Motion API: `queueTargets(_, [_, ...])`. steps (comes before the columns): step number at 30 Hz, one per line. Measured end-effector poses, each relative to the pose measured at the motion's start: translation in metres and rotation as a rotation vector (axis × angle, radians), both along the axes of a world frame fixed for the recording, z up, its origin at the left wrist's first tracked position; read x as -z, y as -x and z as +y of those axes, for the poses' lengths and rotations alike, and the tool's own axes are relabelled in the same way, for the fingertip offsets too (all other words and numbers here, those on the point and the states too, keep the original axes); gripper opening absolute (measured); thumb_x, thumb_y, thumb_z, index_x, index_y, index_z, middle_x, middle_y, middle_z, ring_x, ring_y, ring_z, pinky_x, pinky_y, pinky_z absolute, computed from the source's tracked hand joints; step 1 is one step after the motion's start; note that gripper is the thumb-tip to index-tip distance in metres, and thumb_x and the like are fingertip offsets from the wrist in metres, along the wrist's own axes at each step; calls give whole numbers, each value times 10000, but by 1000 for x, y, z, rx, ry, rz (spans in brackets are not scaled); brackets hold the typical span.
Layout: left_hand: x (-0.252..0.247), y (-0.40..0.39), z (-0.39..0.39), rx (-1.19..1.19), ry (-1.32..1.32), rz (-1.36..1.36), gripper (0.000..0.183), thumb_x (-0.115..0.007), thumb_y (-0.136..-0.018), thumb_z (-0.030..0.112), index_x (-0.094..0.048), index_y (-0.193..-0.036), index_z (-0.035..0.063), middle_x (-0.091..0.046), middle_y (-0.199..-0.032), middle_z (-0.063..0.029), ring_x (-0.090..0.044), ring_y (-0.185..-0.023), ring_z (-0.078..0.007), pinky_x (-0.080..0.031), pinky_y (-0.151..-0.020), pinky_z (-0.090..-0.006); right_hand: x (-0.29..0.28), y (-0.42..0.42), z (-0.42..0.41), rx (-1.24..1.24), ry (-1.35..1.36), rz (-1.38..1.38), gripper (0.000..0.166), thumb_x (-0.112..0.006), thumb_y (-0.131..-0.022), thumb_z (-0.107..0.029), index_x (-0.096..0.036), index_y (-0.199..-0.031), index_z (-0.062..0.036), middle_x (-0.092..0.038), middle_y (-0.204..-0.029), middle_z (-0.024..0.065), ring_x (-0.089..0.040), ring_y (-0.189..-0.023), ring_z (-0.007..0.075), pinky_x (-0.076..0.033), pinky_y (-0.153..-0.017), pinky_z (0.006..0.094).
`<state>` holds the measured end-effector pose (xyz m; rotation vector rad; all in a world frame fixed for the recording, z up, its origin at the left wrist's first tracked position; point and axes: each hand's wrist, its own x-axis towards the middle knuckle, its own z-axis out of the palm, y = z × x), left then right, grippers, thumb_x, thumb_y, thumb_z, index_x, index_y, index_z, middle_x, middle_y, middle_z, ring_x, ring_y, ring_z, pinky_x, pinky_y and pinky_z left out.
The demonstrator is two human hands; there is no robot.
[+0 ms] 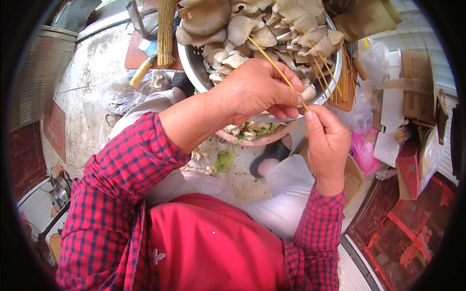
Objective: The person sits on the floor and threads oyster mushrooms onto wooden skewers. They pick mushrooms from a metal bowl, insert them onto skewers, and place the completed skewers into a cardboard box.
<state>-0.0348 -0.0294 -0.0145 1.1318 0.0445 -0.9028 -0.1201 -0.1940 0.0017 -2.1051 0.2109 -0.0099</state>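
A bamboo skewer [262, 50] slants between my hands over the near rim of a metal colander [187, 67]. My left hand [255, 87] grips it between thumb and fingers. At its lower end, the thumb and forefinger of my right hand [327, 140] pinch it. Just beyond my left fingertips shows a pale piece of oyster mushroom [308, 92]; whether it is on the skewer I cannot tell. Grey-brown oyster mushrooms [242, 29] heap up in the colander. Several other skewers [329, 67] lean over its right side, with mushrooms around their upper parts.
Under the colander, a pinkish basin [251, 141] holds mushroom trimmings and green leaves. Loose bamboo skewers [340, 92] lie at right. A wooden-handled tool [142, 71] and a straw brush [166, 36] are at left. Cardboard boxes [418, 85] stand far right. A green leaf [225, 160] lies on the floor.
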Motion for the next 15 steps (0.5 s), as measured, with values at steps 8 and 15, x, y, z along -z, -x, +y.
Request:
queueTargets(8, [-5,-19,14,94,-226,-245,293,-686,-725,36,-577,-996,9,-635,-885,-75,-645,-723,-170,-521,-617,-260,0,-3,-9,77,-12,-20,136,-578,-880,-105,-636,-897,17,-575,-685,26,-489,-614,83,-420,-562,244])
queueTargets(15, [24,-16,22,734,-930,-1006,224,-563,-667,93,-650,-874,88,-647,-773,-116,-625,-755,-288,-489,-662,-384,-2,-2,-5,36,24,-5,134,-587,-875,-104,-636,-895,19,-577,-678,36,-497,-607,89,-424,-560,242])
